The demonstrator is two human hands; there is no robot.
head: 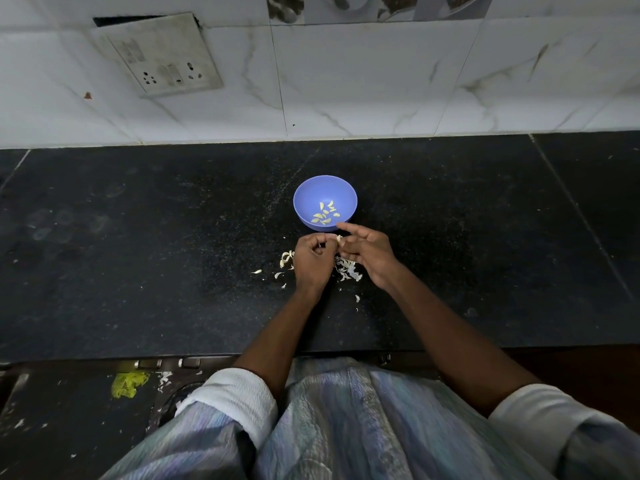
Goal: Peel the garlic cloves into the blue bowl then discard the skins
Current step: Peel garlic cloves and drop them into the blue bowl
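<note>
The left hand [313,259] curls round a garlic clove [339,238] while the right hand [367,252] pinches at its tip, index finger raised, apparently to strip the skin. They work just in front of the blue bowl [313,192], so peeled cloves [325,213] drop in easily, and skins [348,270] gather on the tabletop [138,254] beneath for later discarding.

I see a black speckled stone counter [138,258] running below a white marble-veined tile wall [363,81]. On that wall, upper left, sits a grimy switch and socket plate [162,60], tilted in my wide view. Down on the dark floor at lower left lies a crumpled yellow-green scrap [126,384].
</note>
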